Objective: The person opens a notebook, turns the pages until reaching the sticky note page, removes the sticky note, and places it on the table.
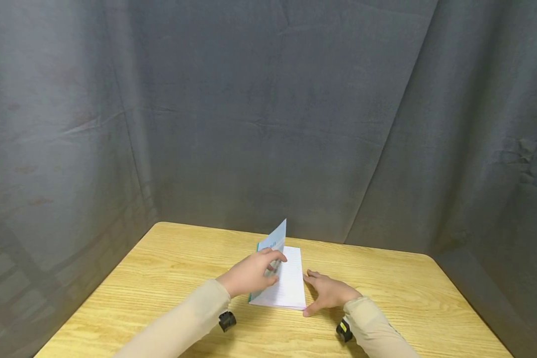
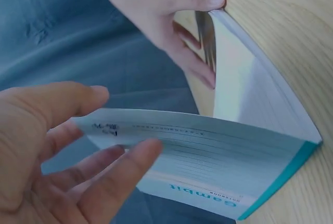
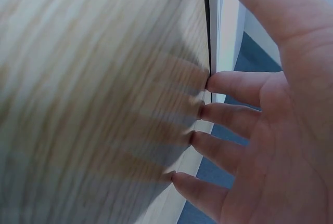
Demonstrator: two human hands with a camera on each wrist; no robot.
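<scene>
A thin notebook [image 1: 291, 278] lies on the wooden table with its pale blue-green cover [image 2: 187, 154] raised and tilted above the white lined pages [image 2: 239, 83]. The cover bears the word "Gambit" and has a teal strip along the spine. My left hand [image 1: 255, 272] is at the loose side of the cover, its fingers extended across the outer face and the thumb spread apart near the lower corner. On the right, my right hand [image 1: 328, 291] rests along the page edge, the thumb at the near corner and the other fingers stretched out, fingertips on the table.
The wooden table [image 1: 170, 278] has rounded far corners. Grey cloth [image 1: 259, 124] hangs behind it and at both sides. Each wrist carries a small black camera, one below the left sleeve [image 1: 192, 311] and one beside the right sleeve [image 1: 376, 328].
</scene>
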